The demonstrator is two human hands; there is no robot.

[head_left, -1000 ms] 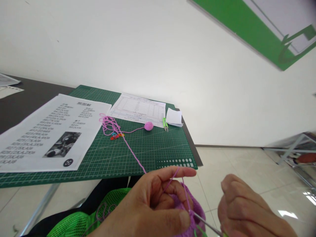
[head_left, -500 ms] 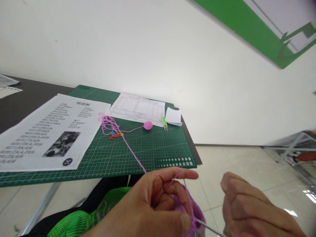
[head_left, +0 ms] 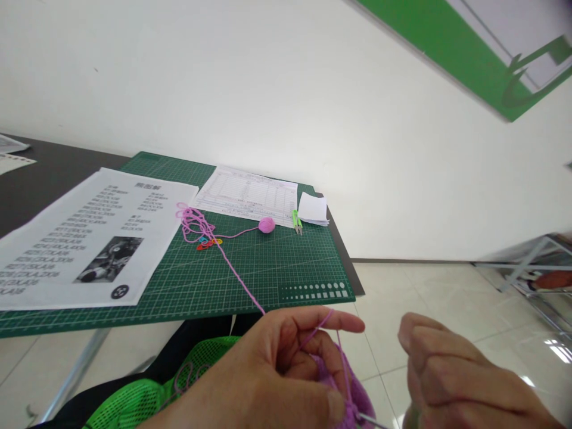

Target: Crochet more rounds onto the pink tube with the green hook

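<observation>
My left hand pinches a purple crocheted piece between thumb and fingers, its index finger stretched out with yarn looped over it. The shaft of a metal hook enters the piece beside my left thumb. My right hand is curled at the lower right, its fingers closed at the hook's far end; the grip itself is hidden. Purple yarn runs from my left hand up to a loose tangle on the green cutting mat. A small pink yarn ball lies right of it.
Colourful stitch markers lie beside the tangle. Green snips, a white paper stack, a printed form and a pattern sheet rest on the mat. Below the table edge is a green mesh bag. A metal rack stands at right.
The view has shifted slightly. My left hand and the crocheted piece sit a little further right, and less of the hook shaft shows. Both hands keep nearly the same pose.
</observation>
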